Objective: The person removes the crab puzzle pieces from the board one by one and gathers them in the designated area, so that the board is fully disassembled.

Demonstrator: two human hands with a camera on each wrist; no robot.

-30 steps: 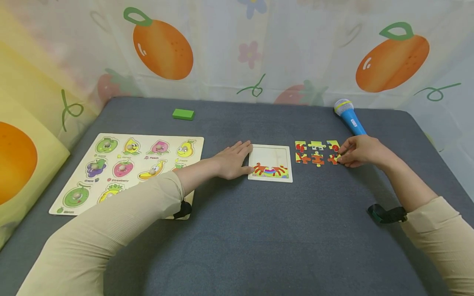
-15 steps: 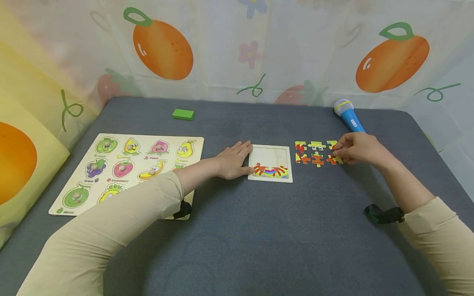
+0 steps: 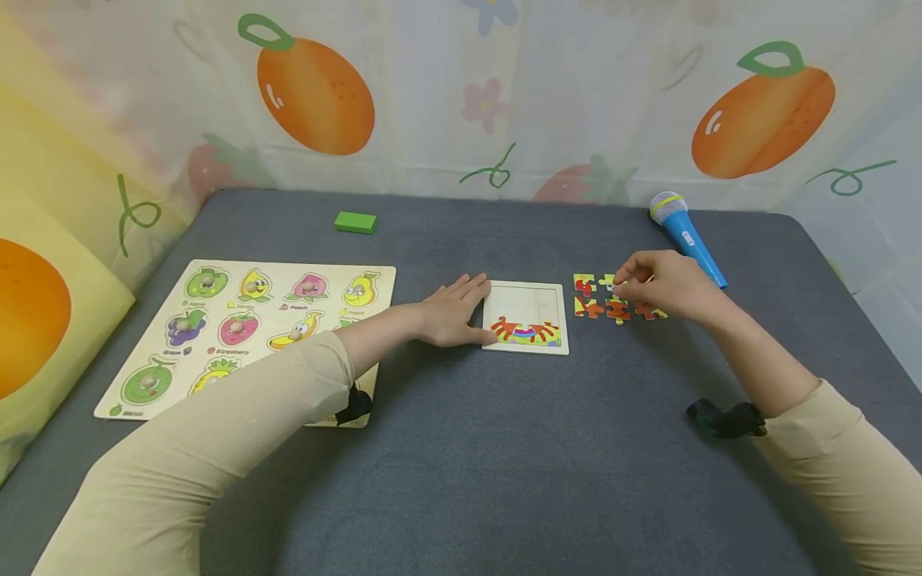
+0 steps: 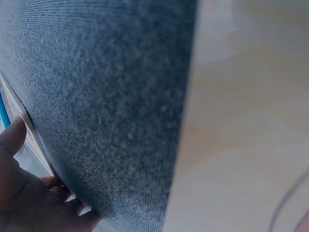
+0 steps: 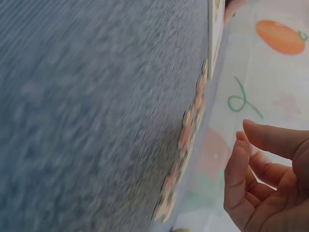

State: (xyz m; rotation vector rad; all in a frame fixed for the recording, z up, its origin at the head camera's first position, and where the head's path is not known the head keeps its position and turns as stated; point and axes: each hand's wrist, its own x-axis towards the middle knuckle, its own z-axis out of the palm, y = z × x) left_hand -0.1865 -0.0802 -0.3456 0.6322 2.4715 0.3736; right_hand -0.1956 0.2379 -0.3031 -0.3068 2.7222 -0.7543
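Note:
Laid flat on the table, my left hand (image 3: 452,314) has its fingers along the left edge of a small wooden puzzle tray (image 3: 527,352). The tray's lower part holds a filled-in crab picture; its upper part is bare wood. My right hand (image 3: 666,280) hovers over loose jigsaw pieces (image 3: 589,307), red and yellow, laid in two rows right of the tray. It covers part of the right-hand pieces. In the right wrist view, the thumb (image 5: 273,139) and bent fingertips come close together, raised off the pieces (image 5: 186,137), with nothing visible between them.
A fruit peg puzzle board (image 3: 288,276) lies at the left, partly under the left sleeve. Behind it is a green block (image 3: 356,222). A blue toy microphone (image 3: 687,236) rests at the back right, just beyond the right hand. A fruit-print curtain (image 3: 425,96) hangs behind the table.
My right hand has moved left and slightly away from me, from the right-hand pieces toward the middle of the upper row. The lower right piece shifted slightly right. My left hand stays put.

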